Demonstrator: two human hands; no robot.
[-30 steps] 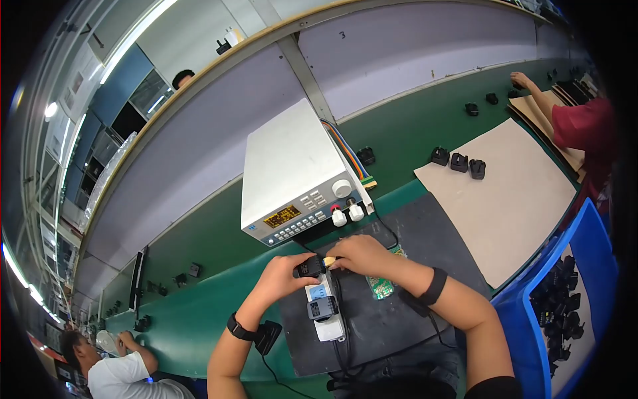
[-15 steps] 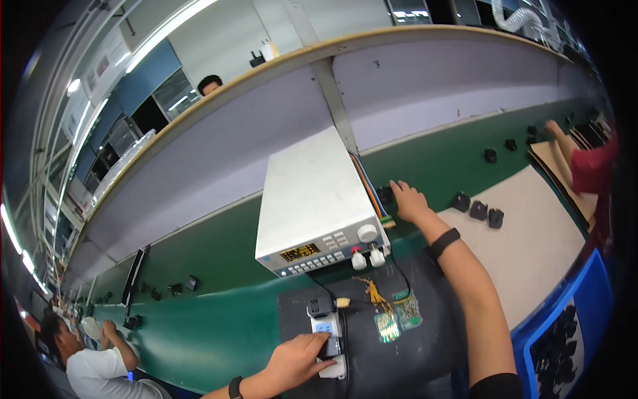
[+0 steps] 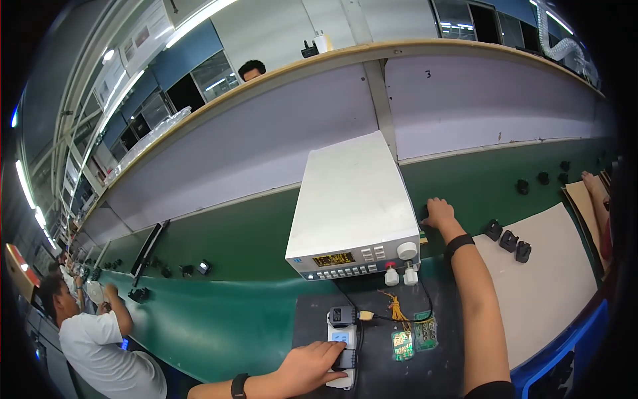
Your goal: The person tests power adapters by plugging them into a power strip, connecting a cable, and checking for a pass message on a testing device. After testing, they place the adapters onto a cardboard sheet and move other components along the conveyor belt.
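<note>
Left hand (image 3: 307, 369) grasps a black adapter (image 3: 347, 360) on a white power strip (image 3: 339, 383), forefinger along the top and thumb below; right hand (image 3: 438, 211) reaches to a dark object (image 3: 424, 211) beside the instrument (image 3: 352, 199), and whether it grips that object I cannot tell, since the casing and fingers cover most of it.

Far left, a person in a white shirt (image 3: 106, 352) sits at the green bench (image 3: 199, 319), with small black parts (image 3: 203, 267) scattered beyond. Further right, the pale instrument stands between the hands; its amber display (image 3: 333, 259) shows characters too blurred to make out, and a small blue mark sits at its front left corner. Below, on a black mat (image 3: 385, 382), the strip bears a second adapter (image 3: 342, 316) with faint print, a yellow plug (image 3: 365, 316) at its side. Yellow wires (image 3: 397, 308) and two green circuit boards (image 3: 402, 346) lie right of it. A single dark character marks the partition (image 3: 492, 100) above.

Three black adapters (image 3: 509, 241) rest on brown paper (image 3: 545, 286). At the right edge, another person's hand (image 3: 591, 183) and a blue bin (image 3: 591, 339) are cut off.
</note>
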